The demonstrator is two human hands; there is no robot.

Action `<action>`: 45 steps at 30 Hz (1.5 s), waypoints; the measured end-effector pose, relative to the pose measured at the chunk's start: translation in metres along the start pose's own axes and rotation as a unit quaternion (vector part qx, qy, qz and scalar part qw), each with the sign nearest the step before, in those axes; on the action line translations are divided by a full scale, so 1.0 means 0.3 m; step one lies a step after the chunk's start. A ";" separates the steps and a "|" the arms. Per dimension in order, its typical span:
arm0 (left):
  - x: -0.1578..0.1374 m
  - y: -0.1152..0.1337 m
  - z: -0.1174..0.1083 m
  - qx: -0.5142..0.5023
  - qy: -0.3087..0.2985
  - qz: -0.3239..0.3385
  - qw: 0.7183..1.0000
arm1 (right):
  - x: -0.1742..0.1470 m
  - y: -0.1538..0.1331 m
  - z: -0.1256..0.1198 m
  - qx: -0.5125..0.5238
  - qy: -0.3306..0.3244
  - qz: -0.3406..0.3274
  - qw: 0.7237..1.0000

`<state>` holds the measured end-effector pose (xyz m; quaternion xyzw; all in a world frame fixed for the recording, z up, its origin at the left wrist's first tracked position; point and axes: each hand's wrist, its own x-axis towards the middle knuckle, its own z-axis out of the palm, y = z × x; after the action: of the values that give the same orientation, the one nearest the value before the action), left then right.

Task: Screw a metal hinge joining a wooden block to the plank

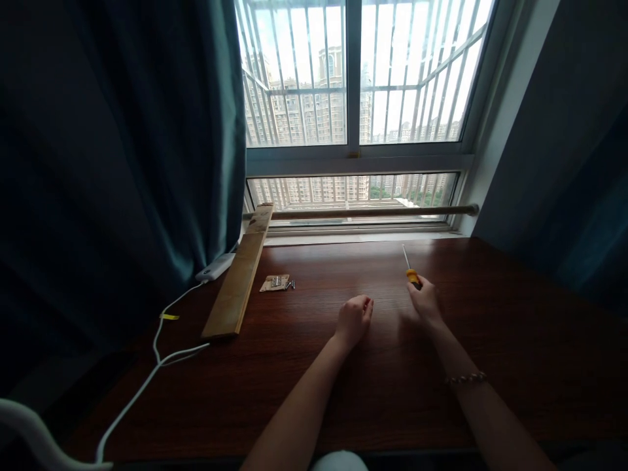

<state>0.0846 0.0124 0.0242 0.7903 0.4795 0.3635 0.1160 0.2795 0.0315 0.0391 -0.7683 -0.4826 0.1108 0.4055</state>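
My right hand (424,301) is closed around the yellow and black handle of a screwdriver (413,277). The screwdriver's thin metal shaft points away from me, toward the window. To its left, my left hand (354,319) rests on the dark red-brown wooden table (304,379) with its fingers curled in. What it holds, if anything, is hidden. Farther left lies a small piece of brown card (273,283) with small metal pieces on it. A few loose screws (291,285) are beside the card's right edge.
A long wooden board (240,278) lies left of the card, its far end near the sill. Beyond it are a white power strip (216,267) and a white cable (157,347) with a yellow tag. A blue curtain (210,144) hangs at left; a metal rail (367,212) crosses the window.
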 end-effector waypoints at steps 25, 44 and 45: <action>-0.002 -0.017 -0.021 0.130 -0.081 0.070 0.986 | 0.091 0.169 -0.033 -0.283 -0.019 0.043 0.958; -0.001 -0.016 -0.022 0.122 -0.107 0.065 0.985 | 0.098 0.180 -0.030 -0.272 -0.016 0.052 0.961; -0.001 -0.017 -0.022 0.122 -0.107 0.066 0.985 | 0.098 0.180 -0.030 -0.272 -0.016 0.054 0.961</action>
<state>0.0766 0.0137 0.0260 0.8626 0.4519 0.2228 0.0449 0.3349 0.0403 0.0120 -0.8728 -0.4587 0.0095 0.1667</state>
